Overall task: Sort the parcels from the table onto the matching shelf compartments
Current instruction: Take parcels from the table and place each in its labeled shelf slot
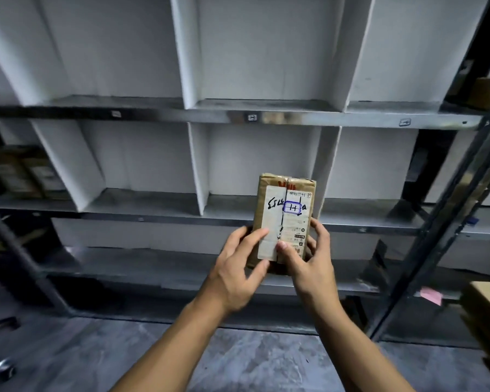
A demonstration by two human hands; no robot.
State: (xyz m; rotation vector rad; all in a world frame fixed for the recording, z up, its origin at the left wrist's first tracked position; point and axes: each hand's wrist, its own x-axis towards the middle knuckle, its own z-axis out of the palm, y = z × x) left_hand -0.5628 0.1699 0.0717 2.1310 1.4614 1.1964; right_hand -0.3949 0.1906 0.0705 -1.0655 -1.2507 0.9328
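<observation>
A person is holding a small brown cardboard parcel with a white shipping label (283, 219) upright at centre frame, in front of a grey metal shelf unit split by white dividers (153, 114). The left hand (238, 267) is gripping the parcel's lower left edge, forefinger lying on the label. The right hand (314, 264) is pinching the lower right, thumb pressing the label face, fingers wrapping behind. The label is showing handwriting and a blue-boxed character. The step appears to be reading that mark. Next it likely needs matching against the small tags (252, 117) on the shelf rail, too blurred to read, before the parcel goes into a compartment.
</observation>
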